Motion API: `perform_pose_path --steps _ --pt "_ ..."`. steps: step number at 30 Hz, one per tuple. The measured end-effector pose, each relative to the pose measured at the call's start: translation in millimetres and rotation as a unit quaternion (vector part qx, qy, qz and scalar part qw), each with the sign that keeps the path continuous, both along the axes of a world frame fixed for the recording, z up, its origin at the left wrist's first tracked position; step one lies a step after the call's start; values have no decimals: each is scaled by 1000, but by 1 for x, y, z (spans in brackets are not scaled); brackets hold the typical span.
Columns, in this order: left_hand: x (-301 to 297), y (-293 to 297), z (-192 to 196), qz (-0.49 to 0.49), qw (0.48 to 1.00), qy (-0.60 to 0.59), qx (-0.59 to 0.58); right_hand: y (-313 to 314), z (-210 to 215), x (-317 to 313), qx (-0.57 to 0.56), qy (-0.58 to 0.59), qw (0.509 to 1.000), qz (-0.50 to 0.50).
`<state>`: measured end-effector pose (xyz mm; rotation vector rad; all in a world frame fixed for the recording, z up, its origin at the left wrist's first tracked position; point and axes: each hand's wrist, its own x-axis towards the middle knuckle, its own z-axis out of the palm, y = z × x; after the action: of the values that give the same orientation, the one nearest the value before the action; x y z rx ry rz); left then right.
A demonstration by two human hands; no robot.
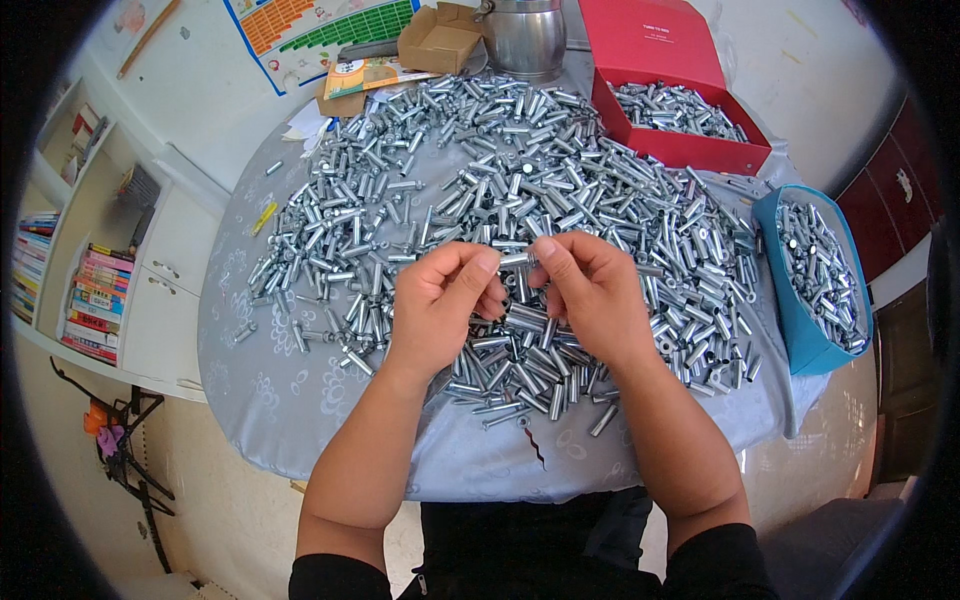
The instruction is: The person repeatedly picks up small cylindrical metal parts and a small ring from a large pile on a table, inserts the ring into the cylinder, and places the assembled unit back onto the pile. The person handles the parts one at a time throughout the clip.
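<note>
Over the near middle of a big pile of loose metal parts, my hands meet at a short silvery metal sleeve (516, 260). My left hand (440, 300) pinches its left end between thumb and forefinger. At the other end, the thumb and fingers of my right hand (598, 300) close on it. Whether a bolt sits inside the sleeve is hard to make out. Below and around both hands lies the pile of metal sleeves and bolts (520, 210), with some washers and nuts among them.
A grey patterned cloth (290, 400) covers the round table. At the back stand a red box (700, 152) of metal parts, a metal pot (524, 40) and an open cardboard box (438, 40). A blue bin (815, 345) with more parts is at the right. Bookshelves (85, 230) line the left.
</note>
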<state>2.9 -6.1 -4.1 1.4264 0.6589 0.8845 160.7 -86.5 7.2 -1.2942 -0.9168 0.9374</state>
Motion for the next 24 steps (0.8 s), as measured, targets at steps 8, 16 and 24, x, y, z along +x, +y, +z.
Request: perform_pose_path --steps 8,16,24 --pt "1 2 -2 12 1000 -6 4 0 -1 -4 30 -17 999 -15" --pt "-1 3 -3 13 1000 5 14 0 1 -4 17 9 1000 -21" --pt "0 3 -4 4 1000 -11 14 1 -5 0 16 -22 1000 4"
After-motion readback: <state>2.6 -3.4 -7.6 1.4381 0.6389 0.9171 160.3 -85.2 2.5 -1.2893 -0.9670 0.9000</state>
